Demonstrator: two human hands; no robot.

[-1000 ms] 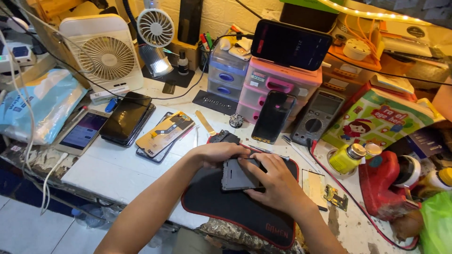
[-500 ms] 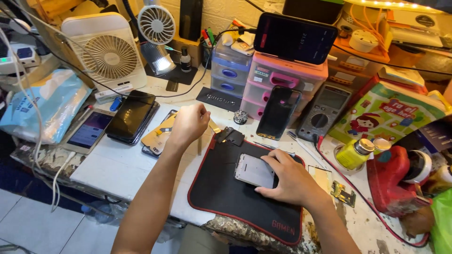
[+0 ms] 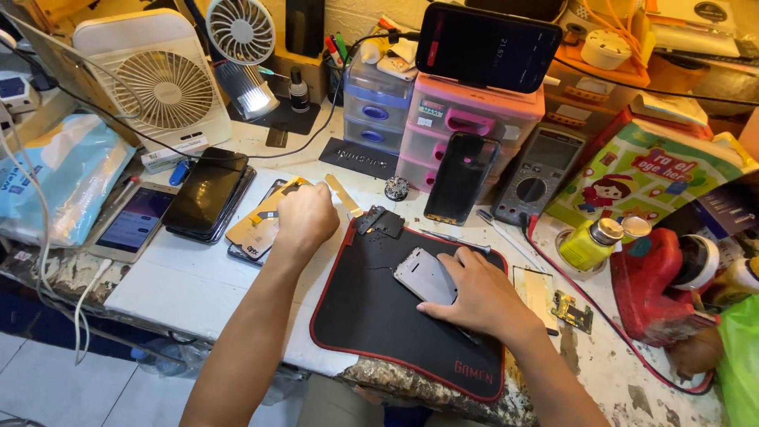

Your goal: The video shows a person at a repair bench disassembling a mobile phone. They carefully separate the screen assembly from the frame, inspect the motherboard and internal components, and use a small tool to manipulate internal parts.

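Left hand (image 3: 307, 215) has shifted slightly farther left since the earlier frame, grip curled shut over the yellow-backed phone (image 3: 261, 221) on the counter (image 3: 182, 277). Right hand (image 3: 474, 294), fingers spread flat, presses the silver phone frame (image 3: 423, 274) onto the black mat (image 3: 371, 316).

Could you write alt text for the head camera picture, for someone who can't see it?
A person's right hand presses a grey phone frame onto a black mat, while the left hand reaches among phones on a cluttered workbench.
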